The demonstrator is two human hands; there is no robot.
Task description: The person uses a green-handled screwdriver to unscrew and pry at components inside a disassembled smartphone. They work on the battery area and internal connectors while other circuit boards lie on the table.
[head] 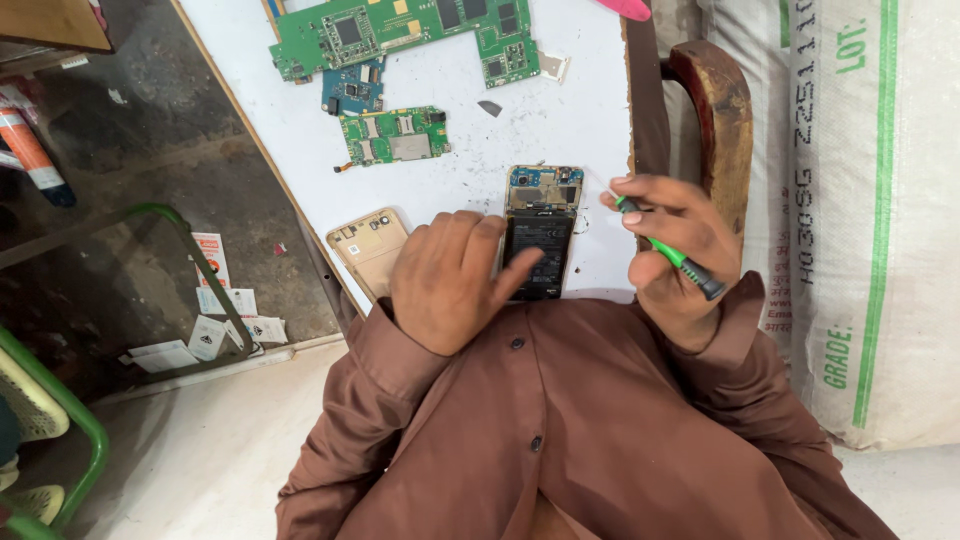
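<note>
Left to right. Gold back cover (pixel 368 247) already off, lying on the bench (pixel 560 110) just left of the left hand (pixel 445 282), partly under its wrist side. Left hand is laid flat, fingers loosely spread, not gripping: fingertips press on the lower left edge of the opened phone (pixel 541 232) and pin it to the bench. Phone sits between the two hands, touching the left one, close to the person's chest. Its insides face up: black battery (pixel 539 255) still seated, small blue board section (pixel 544 187) at the far end still in place.

My read: opening step done, internals not yet stripped; battery and board are what's left.

Orientation: phone's long axis runs away from the person, near straight, camera end pointing to the far side of the bench, bottom end toward the chest.

Right hand (pixel 672 255) is closed around a green-handled screwdriver (pixel 668 248), held just right of the phone; tip hidden by the fingers, can't tell if it touches.

Beyond the hands: loose green circuit boards (pixel 395 135), separate.
</note>
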